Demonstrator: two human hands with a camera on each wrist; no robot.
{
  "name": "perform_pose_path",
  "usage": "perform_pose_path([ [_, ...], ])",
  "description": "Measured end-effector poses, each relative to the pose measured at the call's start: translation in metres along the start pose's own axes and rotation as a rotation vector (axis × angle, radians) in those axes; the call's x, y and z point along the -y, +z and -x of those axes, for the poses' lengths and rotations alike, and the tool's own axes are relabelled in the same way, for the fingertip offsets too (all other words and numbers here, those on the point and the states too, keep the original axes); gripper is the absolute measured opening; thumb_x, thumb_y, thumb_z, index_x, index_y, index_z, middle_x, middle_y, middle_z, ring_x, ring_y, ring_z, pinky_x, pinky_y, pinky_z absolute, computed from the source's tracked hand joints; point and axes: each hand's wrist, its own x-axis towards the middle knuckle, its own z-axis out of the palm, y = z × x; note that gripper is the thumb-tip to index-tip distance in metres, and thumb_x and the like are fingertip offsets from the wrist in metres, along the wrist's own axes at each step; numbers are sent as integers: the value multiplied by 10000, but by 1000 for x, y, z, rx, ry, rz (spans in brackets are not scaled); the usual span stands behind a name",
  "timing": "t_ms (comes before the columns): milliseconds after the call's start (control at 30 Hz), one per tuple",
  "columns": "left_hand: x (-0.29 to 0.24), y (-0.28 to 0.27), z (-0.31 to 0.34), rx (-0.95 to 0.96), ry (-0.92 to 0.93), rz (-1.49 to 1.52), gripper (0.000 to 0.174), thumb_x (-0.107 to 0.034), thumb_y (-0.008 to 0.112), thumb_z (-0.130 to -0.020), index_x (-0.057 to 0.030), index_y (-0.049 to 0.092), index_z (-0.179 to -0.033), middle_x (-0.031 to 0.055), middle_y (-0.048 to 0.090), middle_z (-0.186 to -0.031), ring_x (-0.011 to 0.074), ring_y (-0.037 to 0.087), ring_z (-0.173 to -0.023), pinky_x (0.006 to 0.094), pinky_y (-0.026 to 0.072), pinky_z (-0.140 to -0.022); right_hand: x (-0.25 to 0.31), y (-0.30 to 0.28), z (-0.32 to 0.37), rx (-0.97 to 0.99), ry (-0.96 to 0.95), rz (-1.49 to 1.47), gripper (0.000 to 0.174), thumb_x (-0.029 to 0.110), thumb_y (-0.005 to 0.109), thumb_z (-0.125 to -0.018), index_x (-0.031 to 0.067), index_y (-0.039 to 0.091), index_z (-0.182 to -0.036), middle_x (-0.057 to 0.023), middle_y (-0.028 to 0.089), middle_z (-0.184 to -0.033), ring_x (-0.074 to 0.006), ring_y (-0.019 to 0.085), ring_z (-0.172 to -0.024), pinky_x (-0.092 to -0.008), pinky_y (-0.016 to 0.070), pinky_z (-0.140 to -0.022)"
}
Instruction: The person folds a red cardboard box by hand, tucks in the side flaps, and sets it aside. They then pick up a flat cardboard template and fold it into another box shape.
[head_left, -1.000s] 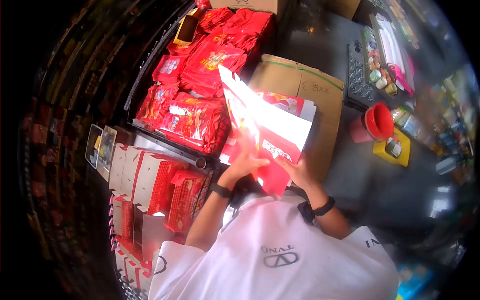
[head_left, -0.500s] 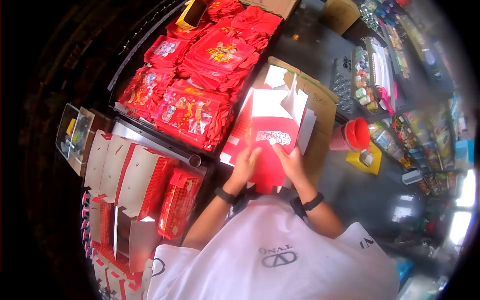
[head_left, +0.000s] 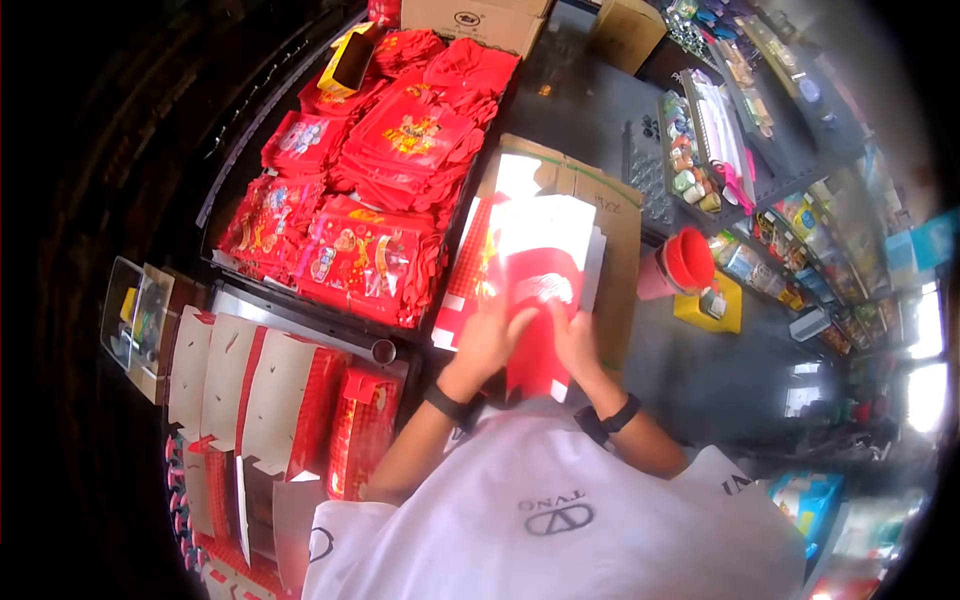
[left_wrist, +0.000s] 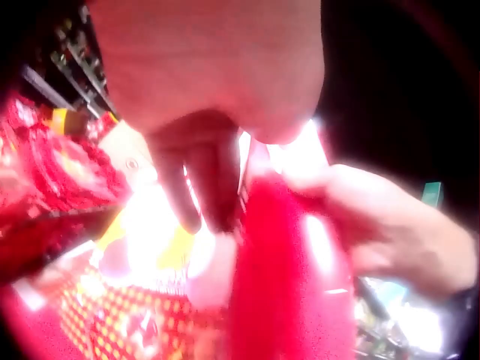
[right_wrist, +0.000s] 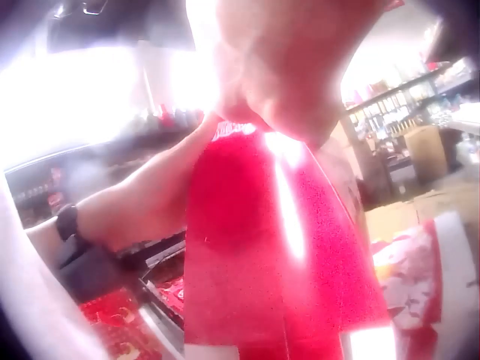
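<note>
In the head view a red-and-white carton (head_left: 540, 350) of thin card stands between the two hands in front of the shirt. The left hand (head_left: 484, 345) grips its left edge, thumb on the red face. On the opposite edge the right hand (head_left: 577, 345) holds it, thumb toward the same face. White flaps (head_left: 545, 225) point away from the body. Seen from the right wrist, the red panel (right_wrist: 247, 247) has a lengthwise crease and white tabs at its end. Under it lie flat printed carton sheets (head_left: 468, 280) with a red checked pattern.
A brown cardboard box (head_left: 615, 260) is beneath the sheets. Left of it, a black tray holds stacked red bags (head_left: 410, 130). Set-up cartons (head_left: 270, 390) stand at lower left beside a metal tube end (head_left: 383, 351). On the right are a red bucket (head_left: 688, 260) and yellow container (head_left: 725, 305).
The carton has gone from tilted and spread to upright and narrower between the hands, its flaps now bunched closer. Both hands have kept hold of its edges. The head view has shifted.
</note>
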Motion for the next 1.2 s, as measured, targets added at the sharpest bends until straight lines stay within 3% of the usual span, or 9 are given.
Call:
perform_pose_path([
  [100,0,-26,-18,-51,35,-96,482,-338,487,-1096,26,644,-821,289,621,-716,484,637,-707,568,473,-596,15,-6,5,129,-118,-20,628,419,613,-1046,-128,647,-740,-340,572,-635,-519,634,-630,-529,460,-550],
  [233,-30,-23,-21,-42,132,-301,470,-308,515,-1087,2,640,-757,263,629,-712,456,625,-647,539,472,-566,9,-39,-16,139,-196,140,691,483,597,-1035,-93,655,-658,-311,573,-590,-495,639,-590,-528,486,-543],
  [367,-64,21,-28,-227,206,-237,331,-272,491,-1093,-8,663,-1194,212,658,-744,371,663,-649,447,511,-574,-15,-88,-24,186,-271,397,739,537,578,-1024,-33,649,-559,-272,571,-539,-455,630,-514,-520,498,-512],
  [533,-62,77,-45,-125,-17,443,374,-191,516,-1096,-13,547,-1423,208,611,-743,326,604,-615,421,464,-581,-19,-122,-15,77,-318,284,695,473,611,-1028,-3,644,-521,-239,556,-495,-417,589,-430,-478,462,-440],
  [667,-119,98,-36,-153,-25,113,324,-173,531,-1084,-39,607,-1369,267,682,-838,407,692,-709,473,513,-615,-65,-134,-22,186,-76,80,438,353,586,-1059,-26,748,-910,-282,649,-678,-479,675,-681,-508,515,-541],
  [733,-130,111,-41,-254,74,113,293,-162,545,-1071,-78,647,-1332,261,706,-919,431,703,-760,487,534,-622,-61,-156,-20,148,-363,115,398,344,584,-1058,-8,757,-992,-262,707,-798,-463,705,-765,-513,543,-616],
  [767,-124,117,-42,-198,86,42,346,-156,572,-1049,-125,622,-1390,225,711,-895,424,697,-715,471,546,-609,-62,-161,-18,147,-250,27,347,293,576,-1064,-1,759,-1067,-220,754,-909,-419,737,-847,-493,563,-708],
  [1000,-150,134,-51,48,218,177,588,-128,572,-1034,-181,402,-1594,254,702,-929,440,694,-772,494,543,-685,-106,-169,-13,-120,-124,-151,302,228,593,-1057,-27,733,-1138,-221,768,-1000,-373,755,-903,-439,564,-754],
  [1200,-141,126,-42,343,244,454,615,-49,578,-1040,-80,353,-1612,228,638,-1375,376,650,-1219,424,501,-1039,-134,-180,-6,-44,56,-133,350,252,555,-1077,-47,702,-1184,-219,754,-1083,-381,729,-1002,-453,545,-859],
])
